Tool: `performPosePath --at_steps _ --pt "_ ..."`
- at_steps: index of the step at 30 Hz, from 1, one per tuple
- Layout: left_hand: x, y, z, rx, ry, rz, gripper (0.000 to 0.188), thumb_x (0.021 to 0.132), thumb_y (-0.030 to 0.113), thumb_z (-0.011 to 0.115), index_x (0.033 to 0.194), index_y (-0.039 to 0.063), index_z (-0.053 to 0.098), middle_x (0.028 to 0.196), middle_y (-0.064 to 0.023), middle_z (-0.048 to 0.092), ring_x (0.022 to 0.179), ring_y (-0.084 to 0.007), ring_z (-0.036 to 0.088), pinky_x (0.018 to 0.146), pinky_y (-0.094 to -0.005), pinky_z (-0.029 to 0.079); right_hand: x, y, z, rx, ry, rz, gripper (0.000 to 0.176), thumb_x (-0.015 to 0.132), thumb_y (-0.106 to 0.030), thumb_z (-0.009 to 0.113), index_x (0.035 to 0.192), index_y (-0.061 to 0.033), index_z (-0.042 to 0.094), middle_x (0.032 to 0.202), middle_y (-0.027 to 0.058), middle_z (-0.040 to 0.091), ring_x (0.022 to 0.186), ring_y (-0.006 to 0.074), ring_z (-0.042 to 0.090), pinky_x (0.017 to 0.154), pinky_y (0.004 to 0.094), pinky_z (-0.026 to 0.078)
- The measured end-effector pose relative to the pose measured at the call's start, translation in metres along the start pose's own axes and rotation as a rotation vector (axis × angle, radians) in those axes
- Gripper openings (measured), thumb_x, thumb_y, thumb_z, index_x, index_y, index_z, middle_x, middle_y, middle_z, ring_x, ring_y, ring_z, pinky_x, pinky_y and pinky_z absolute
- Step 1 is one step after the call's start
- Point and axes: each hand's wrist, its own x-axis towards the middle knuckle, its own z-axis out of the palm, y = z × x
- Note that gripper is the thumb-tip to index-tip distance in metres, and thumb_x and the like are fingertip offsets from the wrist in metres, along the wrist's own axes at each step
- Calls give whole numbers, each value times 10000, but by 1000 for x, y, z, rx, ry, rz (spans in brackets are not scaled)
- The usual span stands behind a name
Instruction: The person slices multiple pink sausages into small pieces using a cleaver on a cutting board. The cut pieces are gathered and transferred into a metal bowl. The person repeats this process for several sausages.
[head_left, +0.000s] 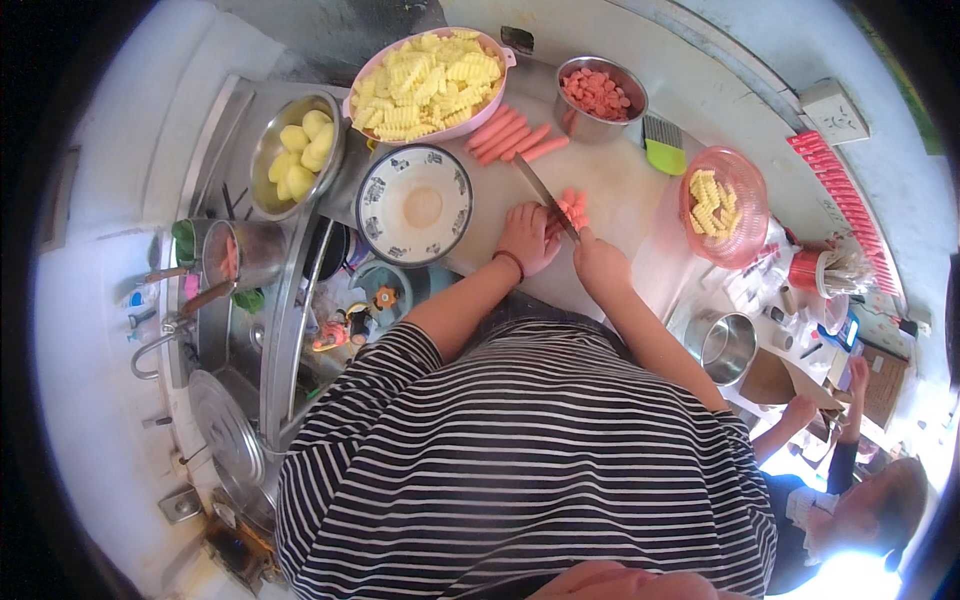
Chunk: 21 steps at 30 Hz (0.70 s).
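My right hand (601, 264) grips the handle of a long kitchen knife (538, 184), its blade pointing up and left across the white board (611, 176). Beside the blade, my left hand (529, 238) rests with fingers bent over pink sausage; whether it pinches a piece is hidden. Cut sausage pieces (573, 205) lie at the blade's right side. Above the knife, several whole pink sausages (504, 137) lie side by side. A steel pot (592, 127) at the back holds sausage slices. Left of my left hand stands a white patterned enamel basin (415, 205).
A pink basin (501, 112) holds crinkle-cut potatoes; a steel bowl (339, 142) holds peeled potatoes. A green-handled crinkle cutter (664, 156) and pink colander (756, 202) are to the right. The metal sink (238, 330) is left. Another person (799, 495) is at lower right, near an empty steel pot (731, 346).
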Motion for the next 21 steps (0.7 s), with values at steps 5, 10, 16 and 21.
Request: performPosePath --at_steps 5,10,16,21 --pt "-2 -1 1 -69 94 35 454 786 254 662 1158 35 520 1148 -198 524 1074 -399 513 952 -517 404 -17 1 -19 29 -4 6 209 966 -173 460 1087 -29 552 871 248 701 822 439 692 747 554 539" --pt "-3 -1 4 -14 -3 -32 431 788 239 653 1133 19 517 1143 -203 521 1075 -403 514 948 -516 406 -24 3 -10 -32 8 -41 224 977 -200 468 1076 -15 547 854 255 696 808 440 690 730 548 539" --pt "1 1 1 -22 5 -13 421 771 234 656 1103 19 510 1116 -200 514 1055 -399 508 932 -518 408 3 3 10 -1 104 -71 230 988 -216 472 1097 -24 538 849 250 696 806 432 693 722 552 541" --pt "-2 2 -2 -86 80 -7 418 760 233 664 1087 24 511 1096 -200 512 1033 -396 506 923 -519 412 -16 -4 -24 -16 -32 -44 240 949 -132 444 1126 -13 555 960 241 718 883 423 713 767 535 563"
